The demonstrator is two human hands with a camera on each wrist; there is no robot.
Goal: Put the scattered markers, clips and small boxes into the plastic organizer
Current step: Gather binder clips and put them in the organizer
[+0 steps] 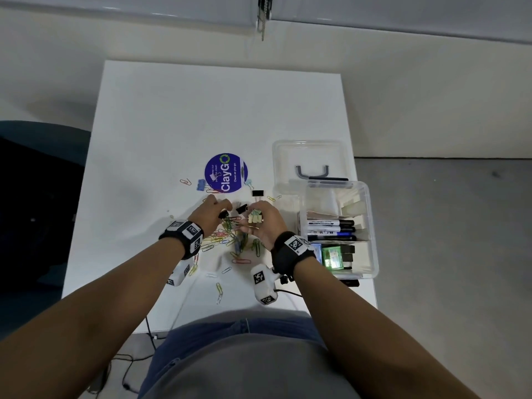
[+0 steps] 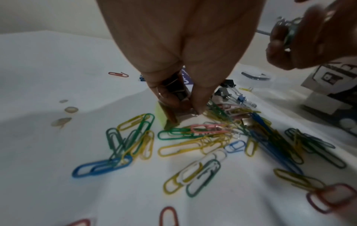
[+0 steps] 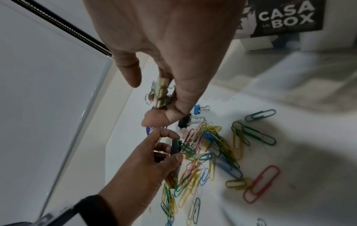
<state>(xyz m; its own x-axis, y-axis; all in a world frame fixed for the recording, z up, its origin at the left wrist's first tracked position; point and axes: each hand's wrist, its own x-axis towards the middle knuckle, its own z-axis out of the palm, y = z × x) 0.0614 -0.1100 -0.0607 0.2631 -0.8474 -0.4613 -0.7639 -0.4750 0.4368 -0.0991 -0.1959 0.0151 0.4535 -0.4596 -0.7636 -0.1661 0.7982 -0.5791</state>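
Markers (image 1: pixel 331 227) and boxes (image 1: pixel 334 256) in organizer (image 1: pixel 371 226); both hands pinch binder clips: left (image 1: pixel 211 213), right (image 1: pixel 263 226); paper clips (image 1: pixel 227 240) left on counter (image 1: pixel 172 125).

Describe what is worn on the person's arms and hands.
Both forearms are bare, with no sleeves or gloves. The left wrist and right wrist each carry a black strap topped with white blocks printed with black square tag markers. A white camera pod with more tags hangs below the right wrist, trailing a thin black cable.
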